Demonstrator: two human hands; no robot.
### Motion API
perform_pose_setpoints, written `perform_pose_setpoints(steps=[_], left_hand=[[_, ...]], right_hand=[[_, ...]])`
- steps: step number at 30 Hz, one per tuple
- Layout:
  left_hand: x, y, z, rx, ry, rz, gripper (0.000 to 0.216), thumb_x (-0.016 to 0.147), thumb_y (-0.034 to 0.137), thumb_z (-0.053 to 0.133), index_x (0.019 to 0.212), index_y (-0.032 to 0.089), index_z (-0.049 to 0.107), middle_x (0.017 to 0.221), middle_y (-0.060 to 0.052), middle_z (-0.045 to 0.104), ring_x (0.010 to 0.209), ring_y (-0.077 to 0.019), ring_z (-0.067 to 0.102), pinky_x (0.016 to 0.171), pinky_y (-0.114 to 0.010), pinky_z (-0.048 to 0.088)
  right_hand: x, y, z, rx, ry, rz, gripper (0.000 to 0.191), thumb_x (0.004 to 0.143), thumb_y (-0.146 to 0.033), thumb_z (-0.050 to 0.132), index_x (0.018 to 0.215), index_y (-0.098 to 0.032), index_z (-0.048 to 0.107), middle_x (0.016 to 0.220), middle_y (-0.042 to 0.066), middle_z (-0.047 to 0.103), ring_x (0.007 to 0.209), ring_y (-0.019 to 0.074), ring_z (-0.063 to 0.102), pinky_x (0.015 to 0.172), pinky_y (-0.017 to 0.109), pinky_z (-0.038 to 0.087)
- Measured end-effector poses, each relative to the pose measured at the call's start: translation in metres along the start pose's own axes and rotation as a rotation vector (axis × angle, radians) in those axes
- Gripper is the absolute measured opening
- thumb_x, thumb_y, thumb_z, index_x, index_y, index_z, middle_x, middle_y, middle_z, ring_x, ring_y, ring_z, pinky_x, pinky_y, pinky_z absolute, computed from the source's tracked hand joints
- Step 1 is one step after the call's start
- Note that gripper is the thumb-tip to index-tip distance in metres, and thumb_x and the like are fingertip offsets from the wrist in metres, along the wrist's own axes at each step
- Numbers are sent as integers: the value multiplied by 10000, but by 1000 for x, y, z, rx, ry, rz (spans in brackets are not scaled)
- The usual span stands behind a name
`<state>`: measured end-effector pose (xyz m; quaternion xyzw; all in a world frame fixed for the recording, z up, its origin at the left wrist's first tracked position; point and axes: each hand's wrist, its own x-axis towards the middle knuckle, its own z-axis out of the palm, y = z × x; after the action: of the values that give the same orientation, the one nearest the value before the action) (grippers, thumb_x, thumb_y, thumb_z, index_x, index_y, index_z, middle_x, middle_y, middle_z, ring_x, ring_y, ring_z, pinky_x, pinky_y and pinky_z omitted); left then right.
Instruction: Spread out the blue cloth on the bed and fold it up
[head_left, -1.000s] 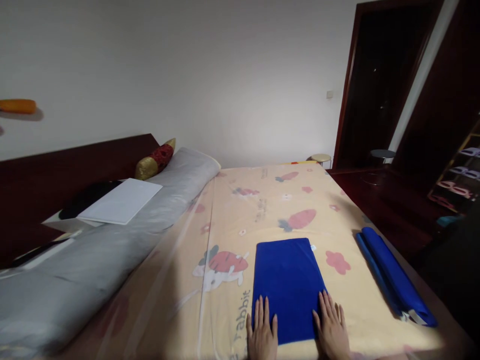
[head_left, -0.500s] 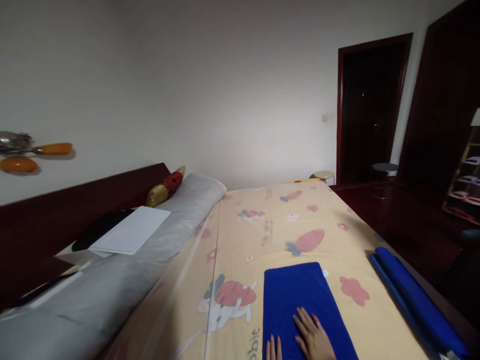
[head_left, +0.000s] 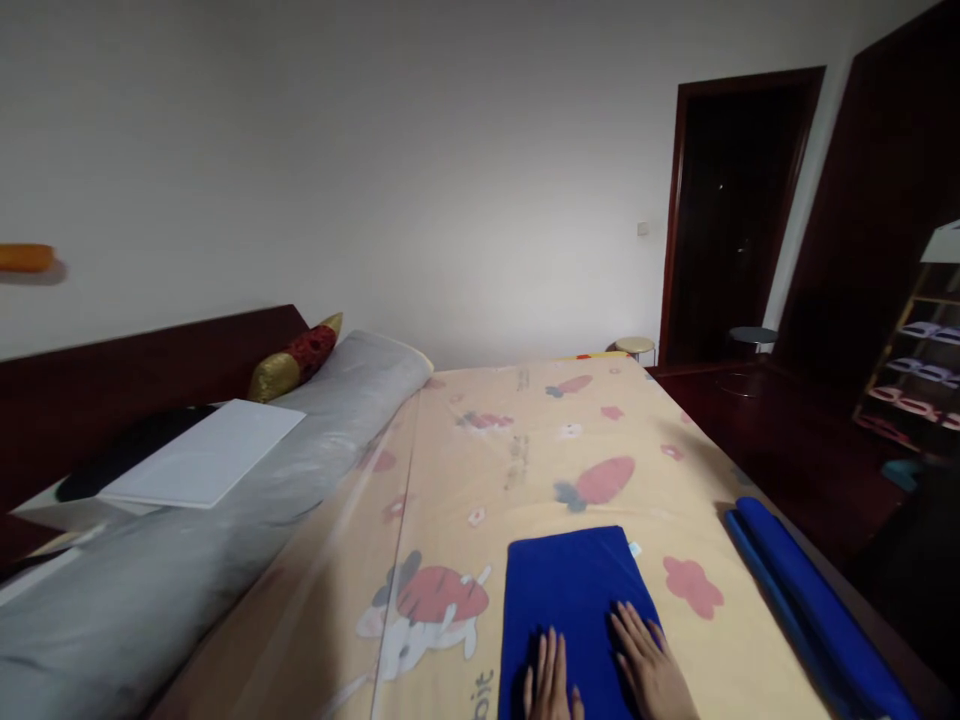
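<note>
A folded blue cloth point(head_left: 566, 575) lies flat on the patterned bed sheet point(head_left: 450, 480), with a small white tag at its far right edge. My left hand point(head_left: 551, 682) rests palm down on the cloth near the bottom of the view, fingers stretched forward. To its right, my right hand point(head_left: 651, 668) lies flat across the cloth's right edge, fingers out. Neither hand grasps anything. The near end of the cloth runs out of view.
Another long folded blue cloth point(head_left: 810, 600) lies along the bed's right edge. At the left are a grey bolster point(head_left: 300, 470), a white board point(head_left: 206, 455) and a red-and-gold cushion point(head_left: 300, 355). Two stools and a shoe rack point(head_left: 907, 365) stand beyond.
My left hand has slid forward onto the cloth, showing more of itself. My right hand has shifted to the cloth's right edge. The view has turned slightly right.
</note>
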<state>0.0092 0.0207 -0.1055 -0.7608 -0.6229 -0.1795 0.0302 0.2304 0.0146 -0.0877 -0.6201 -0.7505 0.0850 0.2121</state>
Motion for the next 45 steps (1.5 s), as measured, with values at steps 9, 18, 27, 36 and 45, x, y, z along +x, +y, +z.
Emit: perform_pose_setpoints(steps=[9,18,27,36,45], left_hand=[[85,9,-2,-121,-212,136,541,917,254,238,1415,359,56,1553,79,294,1438,-156,311,1181,-476,386],[142,-63,-20,53,-167,-43,523,917,464,215,1409,341,89,1546,21,342,1425,-188,372,1185,-559,350],[157,-22,-1,41,-111,134,530,928,368,240,1417,376,34,1549,73,322,1420,-127,372,1149,-432,428],[160,-60,-11,88,-156,-216,550,907,464,204,1427,298,134,1571,3,296,1454,-191,322,1199,-539,297],[128,-22,11,22,-42,31,552,899,308,266,1415,352,76,1528,44,380,1391,-178,432,1158,-510,390]], right_hand=[[88,-64,-6,205,-315,44,518,946,-380,235,1455,-339,146,1572,-14,231,1465,190,181,1219,482,220],[108,41,2,-22,-73,137,577,916,-557,262,1442,-326,216,1550,15,295,1446,231,260,1177,542,300],[143,-23,23,62,-163,-9,539,936,-515,199,1452,-383,116,1576,-31,212,1460,192,204,1194,505,288],[137,43,1,-69,-87,298,650,904,-596,201,1448,-243,179,1564,-7,236,1460,204,217,1215,510,237],[108,0,29,-47,2,183,531,925,-430,274,1430,-267,248,1535,18,250,1425,245,279,1171,540,322]])
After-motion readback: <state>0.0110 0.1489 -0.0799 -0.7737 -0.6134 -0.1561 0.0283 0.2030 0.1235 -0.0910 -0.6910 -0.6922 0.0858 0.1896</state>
